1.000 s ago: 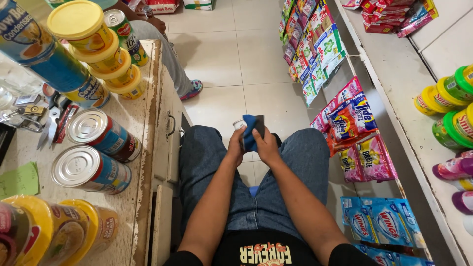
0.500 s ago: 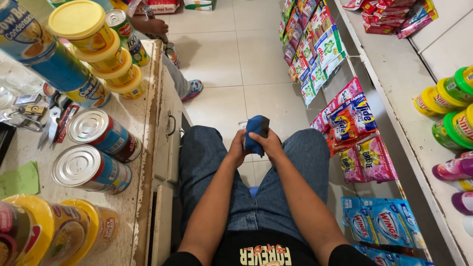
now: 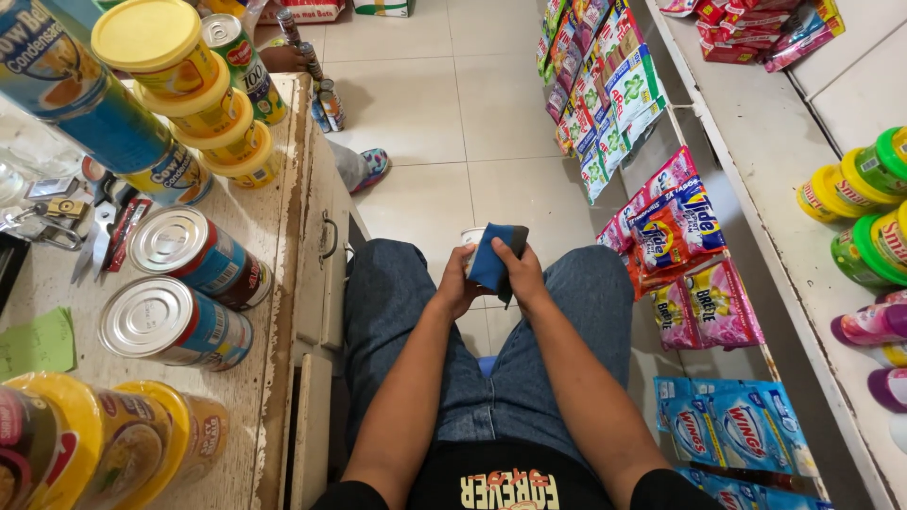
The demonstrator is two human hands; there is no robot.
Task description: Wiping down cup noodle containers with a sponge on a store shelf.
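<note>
I sit in jeans between a counter and shelves, both hands raised over my knees. My left hand grips a small can, mostly hidden behind a blue cloth. My right hand presses the cloth against the can from the right. Only the can's pale top edge shows.
A worn counter on my left carries lying tin cans, stacked yellow-lidded tubs, keys and scissors. Hanging sachet packets and a white shelf with green-capped bottles stand on my right. Another person's foot rests on the tiled floor ahead.
The cloth has shifted over the can as my hands worked it around, and my hands have moved slightly. A person's hand with cans at the counter's far end has come into view.
</note>
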